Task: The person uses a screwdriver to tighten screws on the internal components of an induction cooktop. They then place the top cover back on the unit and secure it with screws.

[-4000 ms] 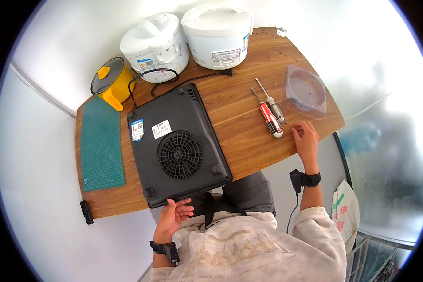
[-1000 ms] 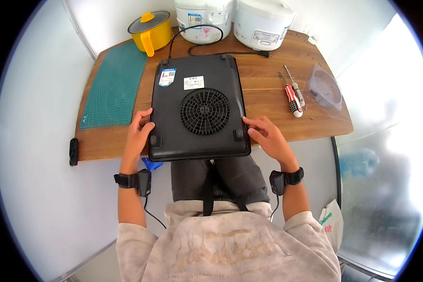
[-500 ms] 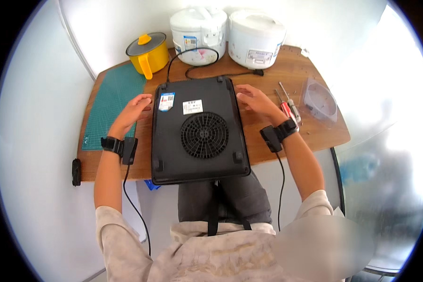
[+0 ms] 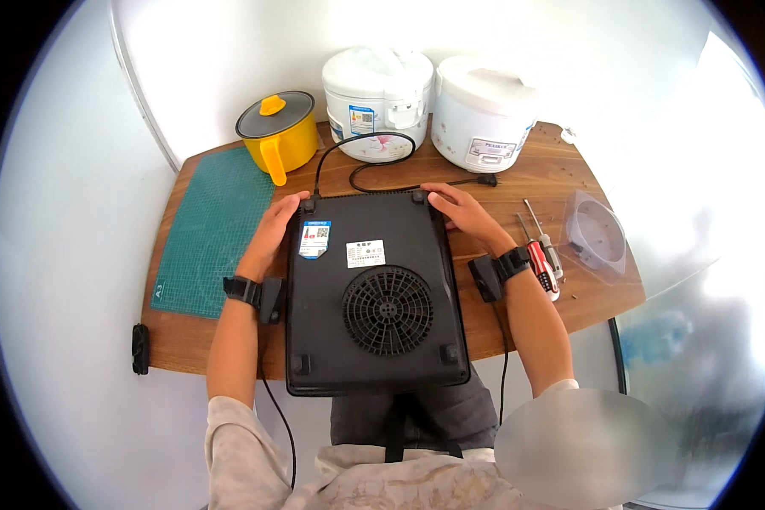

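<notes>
A black induction cooker (image 4: 323, 297) lies upside down in front of me, its round fan grille (image 4: 388, 310) and two stickers facing up. Its near end juts past the table's front edge. My left hand (image 4: 278, 225) curls around the far left corner, with the fingertips partly hidden. At the far right corner, my right hand (image 4: 466, 214) grips the rim, fingers over the far edge and thumb by the side. The cooker's black cord (image 4: 361, 136) loops behind it and ends in a plug (image 4: 487, 179).
A yellow pot (image 4: 285, 146) with a grey lid and two white rice cookers (image 4: 374, 93) stand along the back. The green cutting mat (image 4: 200, 246) lies left. Two screwdrivers (image 4: 546, 255) and a clear plastic tray (image 4: 599, 234) with small bits are right of my right hand.
Both hands have come in from beside the cooker and closed on its far corners. The whole scene sits lower in the picture as the view has tilted.
</notes>
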Demonstrator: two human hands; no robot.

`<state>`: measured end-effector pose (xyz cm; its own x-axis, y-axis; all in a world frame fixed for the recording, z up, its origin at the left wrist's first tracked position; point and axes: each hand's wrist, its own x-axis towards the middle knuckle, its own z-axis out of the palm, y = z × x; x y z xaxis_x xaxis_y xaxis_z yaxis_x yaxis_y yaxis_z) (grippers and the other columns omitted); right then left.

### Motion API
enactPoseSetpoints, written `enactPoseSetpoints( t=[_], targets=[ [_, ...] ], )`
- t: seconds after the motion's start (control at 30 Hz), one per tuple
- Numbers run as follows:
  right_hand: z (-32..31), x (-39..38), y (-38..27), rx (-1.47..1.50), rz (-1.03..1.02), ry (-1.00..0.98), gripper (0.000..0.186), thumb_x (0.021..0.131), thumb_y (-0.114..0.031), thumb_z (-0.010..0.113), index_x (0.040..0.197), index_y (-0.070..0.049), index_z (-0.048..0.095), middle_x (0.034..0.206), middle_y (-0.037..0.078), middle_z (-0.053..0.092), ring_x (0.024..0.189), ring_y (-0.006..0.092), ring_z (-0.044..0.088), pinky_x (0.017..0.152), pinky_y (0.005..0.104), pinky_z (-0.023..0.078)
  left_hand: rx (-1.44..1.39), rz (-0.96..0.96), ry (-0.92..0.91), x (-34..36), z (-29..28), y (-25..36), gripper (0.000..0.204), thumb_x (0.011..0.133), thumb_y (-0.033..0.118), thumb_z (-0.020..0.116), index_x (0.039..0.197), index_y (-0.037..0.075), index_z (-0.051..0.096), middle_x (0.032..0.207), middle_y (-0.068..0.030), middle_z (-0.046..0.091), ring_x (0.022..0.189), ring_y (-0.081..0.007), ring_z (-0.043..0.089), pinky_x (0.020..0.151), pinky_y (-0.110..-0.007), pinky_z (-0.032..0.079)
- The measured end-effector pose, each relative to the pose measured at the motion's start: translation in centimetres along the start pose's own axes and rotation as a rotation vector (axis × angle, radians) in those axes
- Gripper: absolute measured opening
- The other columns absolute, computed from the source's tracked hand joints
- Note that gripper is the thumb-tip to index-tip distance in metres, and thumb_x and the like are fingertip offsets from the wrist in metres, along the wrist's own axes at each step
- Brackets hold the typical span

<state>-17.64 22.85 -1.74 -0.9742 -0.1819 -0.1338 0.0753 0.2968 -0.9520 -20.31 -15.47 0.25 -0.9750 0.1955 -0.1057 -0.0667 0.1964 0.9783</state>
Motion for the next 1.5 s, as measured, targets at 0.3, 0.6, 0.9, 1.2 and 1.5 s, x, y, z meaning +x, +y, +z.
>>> enactPoseSetpoints(
  t=[0.3, 0.6, 0.9, 1.2, 1.5],
  targets=[
    [-0.4, -0.4, -0.9, -0.034, -0.017, -0.123, 0.055, 0.102, -0.035, 0.065, 0.152, -0.017, 0.05, 0.099, 0.0, 0.059, 0.089, 0.0101, 0.054, 0.077, 0.0282, 0.047, 0.008, 0.012, -0.013, -0.8, 0.7, -0.8, 0.044, 0.104, 0.026, 0.061, 0.142, 0.006, 0.056, 0.126, -0.0062, 0.062, 0.113, -0.0145, 0.059, 0.1, -0.028, 0.046],
    [-0.3, 0.1, -0.3, -0.152, -0.04, -0.093, 0.057, 0.101, -0.034, 0.067, 0.151, -0.013, 0.048, 0.107, 0.004, 0.061, 0.094, 0.0116, 0.055, 0.079, 0.0281, 0.048, 0.132, 0.078, 0.004, -0.7, 0.8, -1.7, 0.047, 0.1, 0.025, 0.066, 0.143, 0.009, 0.054, 0.119, -0.0052, 0.06, 0.108, -0.0144, 0.058, 0.097, -0.028, 0.046],
    [-0.7, 0.2, 0.3, -0.172, -0.138, -0.155, 0.071, 0.099, -0.034, 0.07, 0.157, -0.009, 0.039, 0.141, 0.011, 0.057, 0.125, 0.0213, 0.055, 0.109, 0.0363, 0.042, -0.005, 0.049, 0.037, -1.0, 1.4, -1.3, 0.052, 0.099, 0.02, 0.066, 0.148, 0.009, 0.051, 0.121, -0.0058, 0.06, 0.109, -0.0138, 0.058, 0.097, -0.028, 0.047],
    [-0.7, 0.5, 0.5, -0.2, -0.133, -0.166, 0.08, 0.095, -0.036, 0.075, 0.16, -0.01, 0.035, 0.153, 0.015, 0.047, 0.135, 0.0256, 0.05, 0.113, 0.0393, 0.04, -0.05, 0.019, 0.053, -1.4, 2.4, -0.3, 0.057, 0.098, 0.018, 0.065, 0.151, 0.009, 0.049, 0.134, -0.0089, 0.058, 0.119, -0.0161, 0.057, 0.104, -0.029, 0.045],
    [-0.7, -0.2, -0.1, -0.241, -0.063, -0.218, 0.1, 0.086, -0.039, 0.084, 0.163, -0.012, 0.027, 0.158, 0.015, 0.041, 0.138, 0.0286, 0.046, 0.113, 0.041, 0.039, 0.106, 0.126, 0.041, -0.7, 1.4, -2.0, 0.055, 0.094, 0.016, 0.067, 0.147, 0.007, 0.053, 0.135, -0.0098, 0.057, 0.12, -0.0199, 0.056, 0.106, -0.031, 0.043]
  ],
)
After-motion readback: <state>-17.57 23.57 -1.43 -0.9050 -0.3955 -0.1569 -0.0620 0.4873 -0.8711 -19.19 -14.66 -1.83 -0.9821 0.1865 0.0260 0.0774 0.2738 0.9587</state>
